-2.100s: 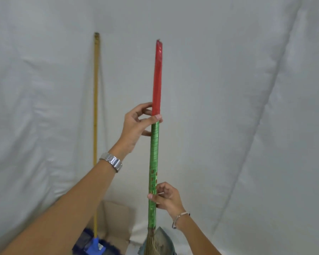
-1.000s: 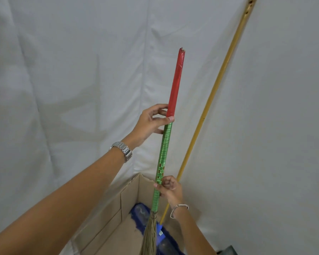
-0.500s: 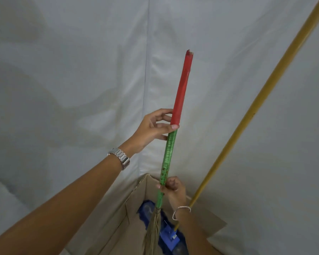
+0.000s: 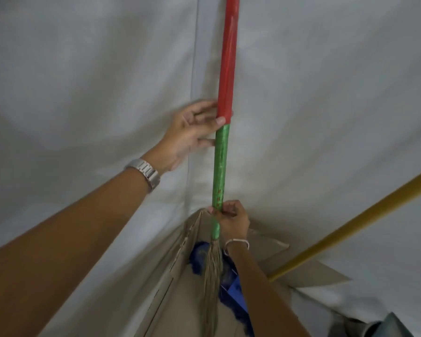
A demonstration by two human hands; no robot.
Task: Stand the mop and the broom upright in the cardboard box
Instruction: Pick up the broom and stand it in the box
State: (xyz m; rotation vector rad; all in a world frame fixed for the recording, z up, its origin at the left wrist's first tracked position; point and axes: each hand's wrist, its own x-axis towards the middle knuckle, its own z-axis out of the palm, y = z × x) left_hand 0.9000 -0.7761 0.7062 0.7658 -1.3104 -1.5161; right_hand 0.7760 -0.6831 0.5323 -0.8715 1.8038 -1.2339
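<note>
I hold the broom [image 4: 220, 161] nearly upright over the open cardboard box [image 4: 180, 300]. Its handle is red above and green below, and its straw bristles hang down into the box. My left hand [image 4: 192, 135] grips the handle where red meets green. My right hand [image 4: 231, 220] is closed around the green part just above the bristles. The mop stands in the box: its yellow handle [image 4: 355, 224] leans out to the right and its blue head [image 4: 231, 283] lies at the bottom, partly hidden by my right forearm.
White cloth [image 4: 83, 81] hangs close behind and to both sides of the box. One box flap [image 4: 314, 276] folds out to the right. A dark grey object [image 4: 387, 327] sits at the bottom right corner.
The broom has come closer and lower, its bristles now down inside the box. The view has tilted down, so the red tip is out of frame. Both hands keep their hold.
</note>
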